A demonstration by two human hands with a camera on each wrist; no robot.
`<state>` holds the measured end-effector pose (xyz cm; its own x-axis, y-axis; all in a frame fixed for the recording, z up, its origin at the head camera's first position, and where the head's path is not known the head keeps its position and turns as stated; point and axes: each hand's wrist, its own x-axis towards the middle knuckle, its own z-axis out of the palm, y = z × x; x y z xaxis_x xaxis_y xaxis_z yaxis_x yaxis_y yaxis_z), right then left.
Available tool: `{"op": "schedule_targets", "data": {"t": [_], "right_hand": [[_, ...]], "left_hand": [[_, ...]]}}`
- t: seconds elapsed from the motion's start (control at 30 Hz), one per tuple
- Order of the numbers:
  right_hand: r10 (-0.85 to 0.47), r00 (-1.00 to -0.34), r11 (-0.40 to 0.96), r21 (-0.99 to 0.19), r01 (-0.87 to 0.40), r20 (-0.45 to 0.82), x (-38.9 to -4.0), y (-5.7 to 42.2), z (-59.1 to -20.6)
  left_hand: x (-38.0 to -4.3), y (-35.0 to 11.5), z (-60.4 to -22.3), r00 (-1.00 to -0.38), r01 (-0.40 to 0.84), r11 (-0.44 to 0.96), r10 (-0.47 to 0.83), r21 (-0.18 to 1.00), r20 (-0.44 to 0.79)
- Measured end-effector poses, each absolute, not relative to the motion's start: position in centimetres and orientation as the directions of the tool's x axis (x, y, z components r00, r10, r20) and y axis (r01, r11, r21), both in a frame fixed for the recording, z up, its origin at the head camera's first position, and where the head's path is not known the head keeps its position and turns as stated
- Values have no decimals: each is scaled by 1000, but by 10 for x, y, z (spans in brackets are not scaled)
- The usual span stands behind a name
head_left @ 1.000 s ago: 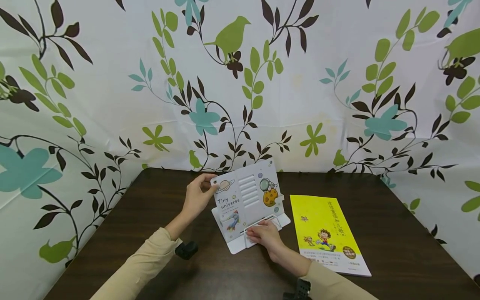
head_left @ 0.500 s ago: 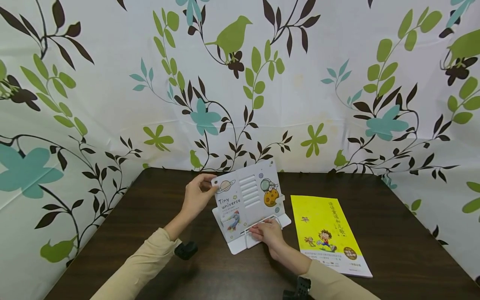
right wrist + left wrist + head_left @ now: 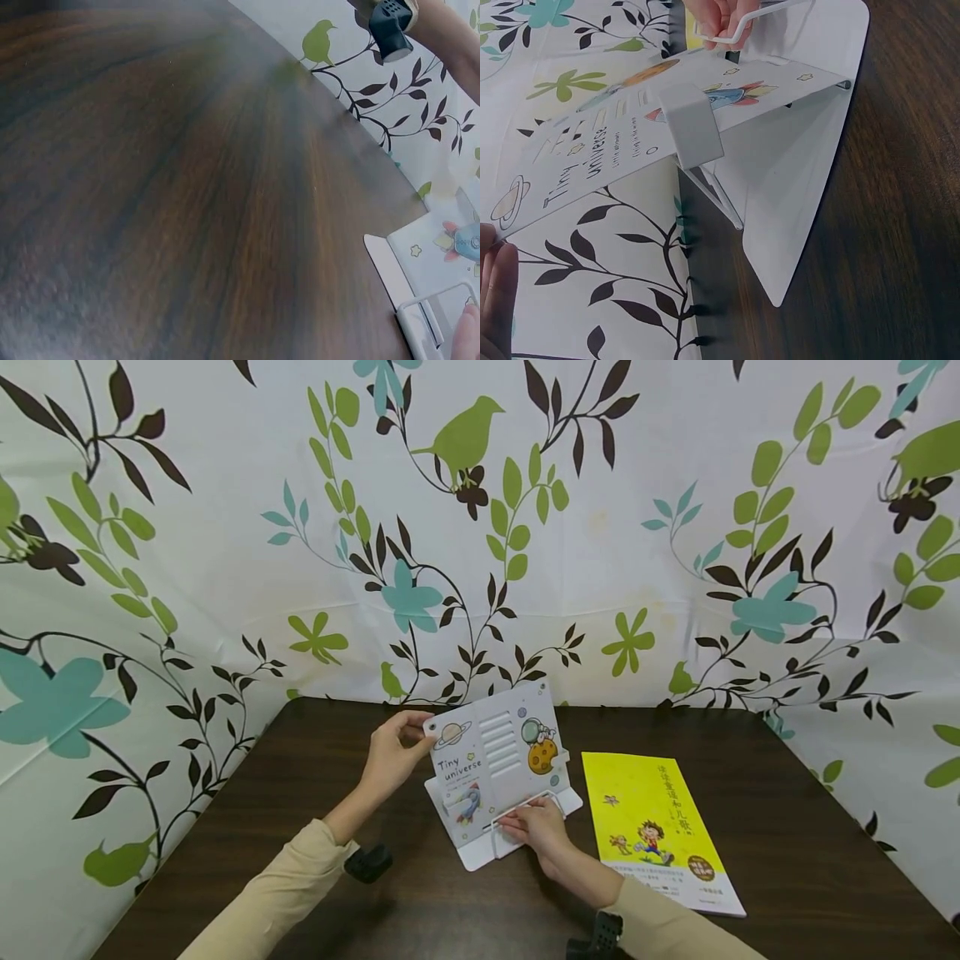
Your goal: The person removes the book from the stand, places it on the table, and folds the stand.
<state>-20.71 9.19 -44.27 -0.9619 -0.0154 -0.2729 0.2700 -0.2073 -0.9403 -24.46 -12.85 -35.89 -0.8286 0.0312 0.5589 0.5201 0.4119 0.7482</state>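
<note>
A white book stand (image 3: 465, 727) with a "Tiny universe" space print stands tilted back on its flat base plate (image 3: 471, 858). My left hand (image 3: 392, 750) pinches the upper left corner of its panel, fingers behind and thumb in front. At the lower edge, my right hand (image 3: 542, 833) holds the white wire page holder (image 3: 493, 839) with curled fingers. The left wrist view shows the right fingertips (image 3: 724, 26) at the wire, a white side clip (image 3: 690, 127) on the panel and a wire support leg (image 3: 712, 195) behind it. Only a fingertip of the right hand shows in the right wrist view.
A yellow book (image 3: 637, 810) with a cartoon child on its cover lies flat to the right, close to the right forearm. The dark wooden table (image 3: 315, 827) ends at a patterned cloth (image 3: 225, 568) behind and at the sides.
</note>
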Motion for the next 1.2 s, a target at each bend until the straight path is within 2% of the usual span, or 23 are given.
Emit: {"op": "schedule_targets", "data": {"t": [0.43,0.8,1.03,1.2], "right_hand": [[-65,-951,-126,-943,308,-302,-213,105,-441],[-86,-957,-82,-955,285,-278,-224,115,-442],[-65,-956,-56,-956,290,-286,-230,120,-442],[-66,-948,-15,-950,312,-311,-235,126,-441]], "left_hand": [[-205,-121,-331,-874,462,403,59,790,482],[-215,-124,-359,-879,466,310,59,829,472],[-210,-118,-363,-869,492,261,83,831,488],[-204,-111,-362,-888,461,217,112,861,447]]}}
